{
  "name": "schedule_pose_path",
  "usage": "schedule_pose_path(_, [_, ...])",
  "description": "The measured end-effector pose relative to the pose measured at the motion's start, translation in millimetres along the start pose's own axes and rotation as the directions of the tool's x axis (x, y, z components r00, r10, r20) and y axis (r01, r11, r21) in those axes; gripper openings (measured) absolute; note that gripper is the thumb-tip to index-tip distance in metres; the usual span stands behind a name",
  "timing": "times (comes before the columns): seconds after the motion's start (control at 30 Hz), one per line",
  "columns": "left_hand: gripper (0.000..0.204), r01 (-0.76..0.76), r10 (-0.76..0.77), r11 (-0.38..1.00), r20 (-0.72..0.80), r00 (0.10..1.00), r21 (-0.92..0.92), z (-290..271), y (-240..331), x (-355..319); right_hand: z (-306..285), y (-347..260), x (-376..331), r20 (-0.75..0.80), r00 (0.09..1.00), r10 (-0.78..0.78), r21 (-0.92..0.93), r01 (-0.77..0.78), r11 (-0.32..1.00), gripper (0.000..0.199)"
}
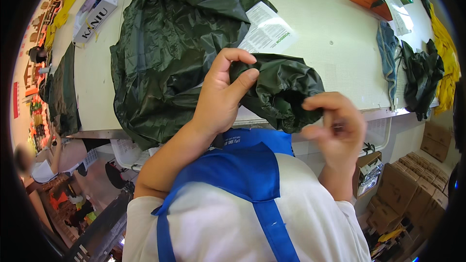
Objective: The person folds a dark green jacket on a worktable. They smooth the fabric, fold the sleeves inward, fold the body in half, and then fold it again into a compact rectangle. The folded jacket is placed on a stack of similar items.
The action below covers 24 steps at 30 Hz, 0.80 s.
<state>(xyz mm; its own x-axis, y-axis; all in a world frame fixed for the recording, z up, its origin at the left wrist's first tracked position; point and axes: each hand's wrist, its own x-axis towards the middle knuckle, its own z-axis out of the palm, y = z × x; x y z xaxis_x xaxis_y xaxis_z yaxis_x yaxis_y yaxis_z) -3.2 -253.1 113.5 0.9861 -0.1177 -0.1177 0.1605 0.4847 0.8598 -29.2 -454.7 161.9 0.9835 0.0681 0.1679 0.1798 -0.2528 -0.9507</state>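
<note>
While the dark green jacket [170, 53] lies on the table [330, 34], the left hand [221, 94] pinches its sleeve cuff [281, 92] and the right hand [337, 126] grips the cuff's edge.

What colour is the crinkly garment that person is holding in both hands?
Dark green, slightly shiny. The garment shows best in the head view, its gathered cuff pinched between the left hand and right hand.

Garment workshop: big white tabletop [315, 34] strewn with dark green raincoats [165, 53], stacked cardboard boxes [412, 184], blue work apron [242, 170].
</note>
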Motion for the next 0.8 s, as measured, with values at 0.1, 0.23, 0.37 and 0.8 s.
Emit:
schedule_pose_path(0.1, [0.014, 0.004, -0.004, 0.999, -0.006, 1.000, -0.053, -3, -6, -2, 13, -4, 2, 0.065, 0.990, -0.125, -0.300, 0.139, 0.944, 0.030])
schedule_pose_path(0.23, [0.024, 0.087, -0.087, 0.996, -0.017, 0.996, -0.015, 0, -5, -4, 19, 12, -4, 0.063, 0.958, -0.281, -0.363, 0.284, 0.887, 0.026])
schedule_pose_path(0.37, [0.035, 0.208, -0.202, 0.971, 0.056, 0.978, -0.117, 17, 11, -11, 27, 24, -2, 0.060, 0.829, -0.557, -0.457, 0.519, 0.723, 0.024])
schedule_pose_path(0.8, [0.026, 0.213, -0.213, 0.977, -0.012, 0.977, -0.022, 9, 10, -8, 15, 13, 6, 0.144, 0.984, -0.100, -0.134, 0.120, 0.984, 0.038])
